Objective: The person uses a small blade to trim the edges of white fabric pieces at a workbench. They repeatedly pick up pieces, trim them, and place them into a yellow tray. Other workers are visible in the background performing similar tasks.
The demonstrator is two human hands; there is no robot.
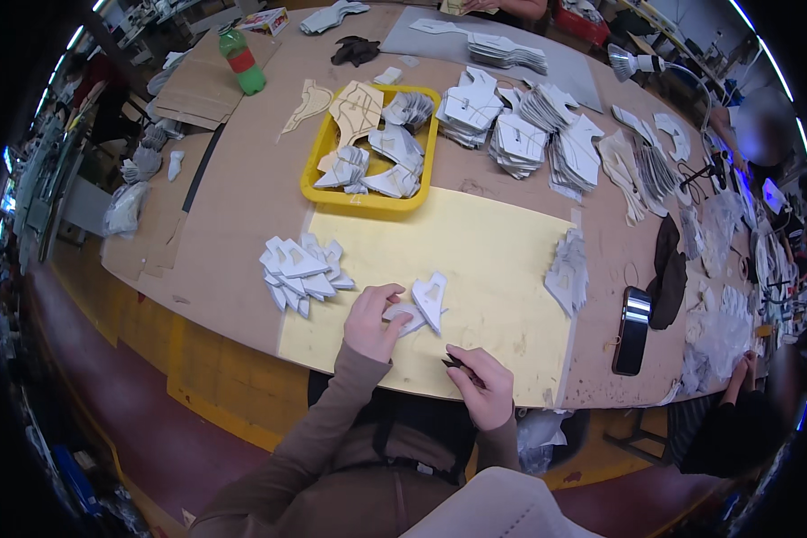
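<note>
On the yellow sheet (493, 269) my left hand (370, 325) pinches a small curved white cut piece (405, 317) between thumb and fingers. Against that piece, on its right, lies a larger white cut piece (429, 299) with a pale patch. My right hand (484, 387) is closed on a small dark pointed tool (455, 360) near the front edge; its kind is mostly hidden by the fingers. To the left of my left hand lies an overlapping pile of white cut pieces (298, 272). Another stack of cut pieces (566, 272) sits at the sheet's right edge.
A yellow tray (368, 204) of cut pieces and tan templates stands beyond the sheet. Several stacks of white pieces (518, 142) fill the far right. A phone (632, 332) and a dark cloth (666, 273) lie at right; a green bottle (242, 61) stands far left. Other people are nearby.
</note>
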